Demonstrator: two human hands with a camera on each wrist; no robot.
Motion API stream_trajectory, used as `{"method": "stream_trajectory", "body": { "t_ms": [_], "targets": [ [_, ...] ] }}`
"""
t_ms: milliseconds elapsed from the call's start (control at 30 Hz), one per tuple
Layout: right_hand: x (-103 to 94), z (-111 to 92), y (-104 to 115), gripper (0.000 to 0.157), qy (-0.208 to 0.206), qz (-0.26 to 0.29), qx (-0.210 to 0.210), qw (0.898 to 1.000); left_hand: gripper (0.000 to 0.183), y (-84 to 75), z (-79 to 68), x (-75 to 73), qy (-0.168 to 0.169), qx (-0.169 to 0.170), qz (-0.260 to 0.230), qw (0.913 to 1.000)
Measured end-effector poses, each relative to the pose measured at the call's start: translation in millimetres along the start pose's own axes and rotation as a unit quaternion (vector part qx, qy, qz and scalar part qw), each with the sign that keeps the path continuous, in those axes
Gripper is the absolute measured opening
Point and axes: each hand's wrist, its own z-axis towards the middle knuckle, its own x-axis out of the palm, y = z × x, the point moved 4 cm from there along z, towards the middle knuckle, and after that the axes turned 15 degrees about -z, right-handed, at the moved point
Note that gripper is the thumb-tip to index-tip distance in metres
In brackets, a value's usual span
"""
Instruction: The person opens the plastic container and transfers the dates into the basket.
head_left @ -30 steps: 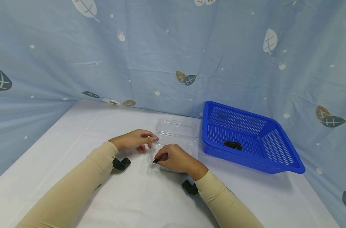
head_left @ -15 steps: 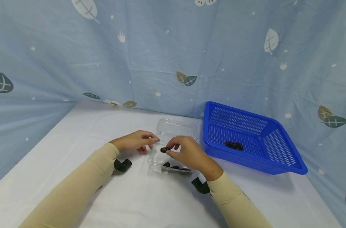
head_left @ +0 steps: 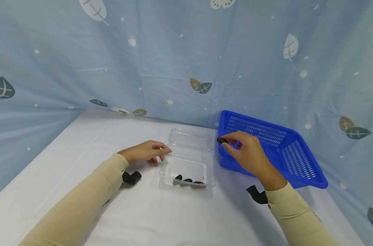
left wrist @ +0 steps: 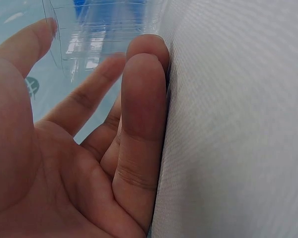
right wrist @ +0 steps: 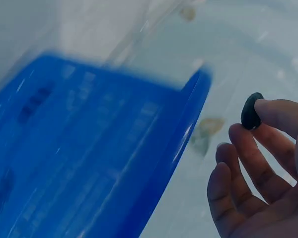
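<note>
In the head view my right hand [head_left: 246, 150] pinches a small dark oval piece [head_left: 222, 140], like a dried date, between thumb and fingertips. It is above the left rim of the blue basket. The right wrist view shows the dark oval piece [right wrist: 251, 111] held at the thumb's tip. An open clear plastic clamshell box [head_left: 186, 164] lies on the table with its lid [head_left: 190, 138] folded back. Several dark pieces [head_left: 187, 181] sit along the box's front wall. My left hand [head_left: 146, 152] rests at the box's left edge, fingers relaxed, holding nothing.
A blue perforated basket [head_left: 284, 136] stands at the right, its floor partly hidden by my right hand. A white cloth [head_left: 137, 212] covers the table. Behind hangs a blue curtain [head_left: 161, 51] with leaf prints.
My right hand has lifted the dark oval piece out of the clear box and carried it rightward to the basket's rim. My left hand has stayed in place.
</note>
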Motion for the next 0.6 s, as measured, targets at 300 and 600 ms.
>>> {"method": "stream_trajectory", "body": {
  "t_ms": [300,600],
  "targets": [
    [-3.4,-10.2,-77.7,0.02,0.06,-0.061,0.086,0.993,0.046,1.5,0.6,-0.3,0.004,0.004,-0.001,1.0],
    [10.3,-18.9,-130.5,0.024,0.164,-0.091,0.131,0.974,0.044,1.3,-0.2,-0.1,0.0,0.0,-0.003,1.0]
  ]
}}
